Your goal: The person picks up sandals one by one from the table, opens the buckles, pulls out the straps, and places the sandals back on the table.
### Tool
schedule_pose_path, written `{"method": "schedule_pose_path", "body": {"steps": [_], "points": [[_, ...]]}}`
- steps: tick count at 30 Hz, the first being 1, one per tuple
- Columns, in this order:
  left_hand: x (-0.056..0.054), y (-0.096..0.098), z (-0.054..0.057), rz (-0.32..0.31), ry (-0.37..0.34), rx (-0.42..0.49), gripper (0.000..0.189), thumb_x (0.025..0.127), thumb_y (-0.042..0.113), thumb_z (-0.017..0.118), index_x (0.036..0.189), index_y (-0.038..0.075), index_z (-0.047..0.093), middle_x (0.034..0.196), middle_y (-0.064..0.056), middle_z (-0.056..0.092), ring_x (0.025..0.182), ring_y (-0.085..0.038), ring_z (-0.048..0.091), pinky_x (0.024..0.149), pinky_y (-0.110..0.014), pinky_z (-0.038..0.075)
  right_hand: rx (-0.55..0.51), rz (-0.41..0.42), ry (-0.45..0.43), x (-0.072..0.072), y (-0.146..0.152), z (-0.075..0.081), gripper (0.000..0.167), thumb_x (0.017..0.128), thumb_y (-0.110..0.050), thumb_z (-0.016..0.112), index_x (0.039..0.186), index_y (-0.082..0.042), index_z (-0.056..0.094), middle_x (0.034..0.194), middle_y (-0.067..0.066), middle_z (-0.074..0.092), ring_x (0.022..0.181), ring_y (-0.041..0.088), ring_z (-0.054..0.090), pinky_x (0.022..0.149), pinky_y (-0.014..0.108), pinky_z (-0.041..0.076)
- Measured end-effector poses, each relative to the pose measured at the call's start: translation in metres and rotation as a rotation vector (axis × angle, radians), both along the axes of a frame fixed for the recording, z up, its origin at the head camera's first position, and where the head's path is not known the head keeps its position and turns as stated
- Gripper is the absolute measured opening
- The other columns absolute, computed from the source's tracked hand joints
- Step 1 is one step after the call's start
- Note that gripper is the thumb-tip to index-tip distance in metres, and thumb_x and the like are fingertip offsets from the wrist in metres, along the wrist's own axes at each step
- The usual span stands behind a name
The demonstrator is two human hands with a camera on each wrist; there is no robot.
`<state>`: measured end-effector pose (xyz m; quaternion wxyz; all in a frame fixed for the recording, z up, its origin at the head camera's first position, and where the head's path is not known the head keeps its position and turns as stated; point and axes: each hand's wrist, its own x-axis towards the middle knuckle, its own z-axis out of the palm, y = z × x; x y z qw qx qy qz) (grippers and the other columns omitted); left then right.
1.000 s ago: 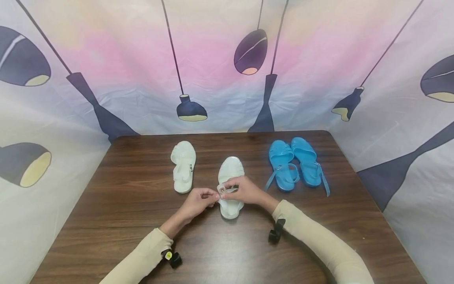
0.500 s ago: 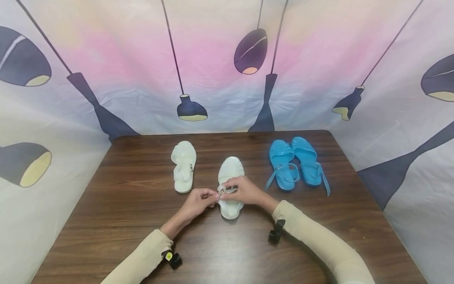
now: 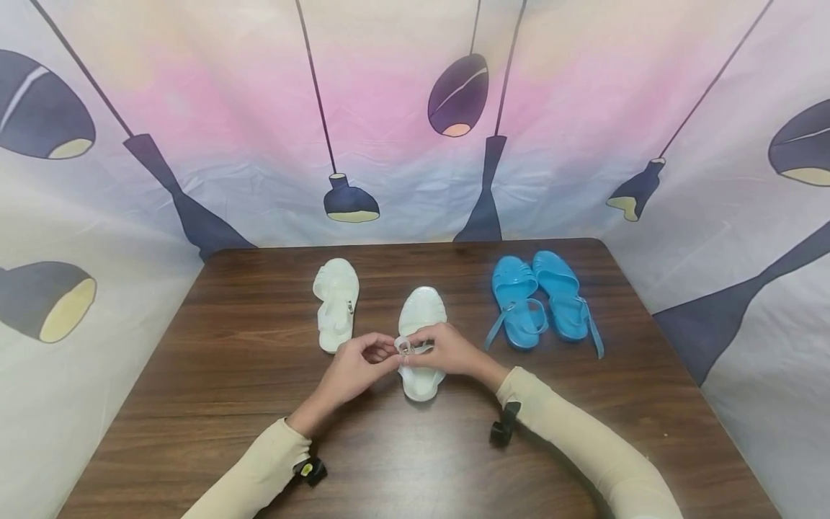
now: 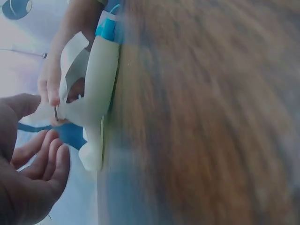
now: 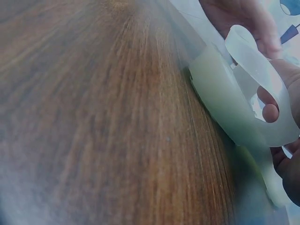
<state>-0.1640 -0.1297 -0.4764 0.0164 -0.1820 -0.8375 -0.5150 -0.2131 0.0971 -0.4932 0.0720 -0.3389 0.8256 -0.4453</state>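
A white jelly sandal (image 3: 423, 310) lies on the table, toe pointing away from me. My right hand (image 3: 449, 350) pinches its ankle strap by the small metal buckle (image 4: 56, 113). Close on the buckle's left side is my left hand (image 3: 353, 366), its thumb and index finger spread to either side of the clear strap end (image 3: 403, 342). The left wrist view shows that thumb (image 4: 24, 104) beside the strap end, with a gap between it and the loosely bent fingers. In the right wrist view, the sandal's heel strap (image 5: 262, 70) stands up and partly covers the fingers.
A second white sandal (image 3: 337, 306) lies to the left, near the left hand's fingers. Two blue sandals (image 3: 514, 272) with loose straps lie at the back right of the brown wooden table (image 3: 259, 310). A printed cloth (image 3: 402, 144) hangs behind and along both sides.
The left thumb and fingers, earlier pinched together at the strap end, have parted, and the left hand has shifted slightly up. The right hand and the sandals stay in place.
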Motion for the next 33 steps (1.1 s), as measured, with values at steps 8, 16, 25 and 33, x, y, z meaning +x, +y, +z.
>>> {"method": "schedule_pose_path", "body": {"steps": [8, 16, 25, 33], "points": [[-0.002, 0.009, 0.001, 0.043, 0.169, 0.006, 0.015, 0.086, 0.014, 0.084, 0.099, 0.009, 0.079, 0.093, 0.001, 0.077, 0.084, -0.013, 0.073, 0.076, -0.025, 0.060, -0.007, 0.008, -0.011, -0.001, 0.000, -0.002, 0.018, 0.086, -0.028, 0.084, 0.099, -0.017, 0.080, 0.098, -0.008, 0.076, 0.087, 0.005, 0.064, 0.079, 0.023, 0.055], [-0.005, 0.016, 0.001, 0.050, 0.163, 0.050, 0.012, 0.087, 0.014, 0.083, 0.096, 0.010, 0.079, 0.089, 0.002, 0.075, 0.083, -0.011, 0.071, 0.077, -0.026, 0.060, -0.008, 0.006, -0.007, -0.001, 0.001, -0.005, 0.013, 0.086, -0.030, 0.084, 0.093, -0.020, 0.080, 0.095, -0.011, 0.076, 0.085, 0.004, 0.064, 0.076, 0.023, 0.056], [-0.005, 0.014, 0.002, 0.095, 0.154, 0.097, 0.013, 0.088, 0.013, 0.081, 0.098, 0.006, 0.078, 0.088, -0.002, 0.074, 0.082, -0.013, 0.069, 0.076, -0.026, 0.060, 0.000, 0.005, -0.001, -0.001, 0.002, -0.002, 0.023, 0.086, -0.029, 0.085, 0.103, -0.014, 0.081, 0.099, -0.007, 0.077, 0.088, 0.004, 0.064, 0.080, 0.023, 0.055], [-0.009, 0.004, 0.016, 0.073, 0.196, 0.011, 0.011, 0.089, 0.013, 0.081, 0.097, 0.008, 0.078, 0.086, 0.002, 0.073, 0.080, -0.009, 0.067, 0.075, -0.025, 0.059, 0.003, -0.008, -0.035, -0.001, 0.002, -0.001, 0.024, 0.085, -0.028, 0.085, 0.103, -0.014, 0.081, 0.101, -0.006, 0.077, 0.090, 0.005, 0.065, 0.082, 0.023, 0.056]]}}
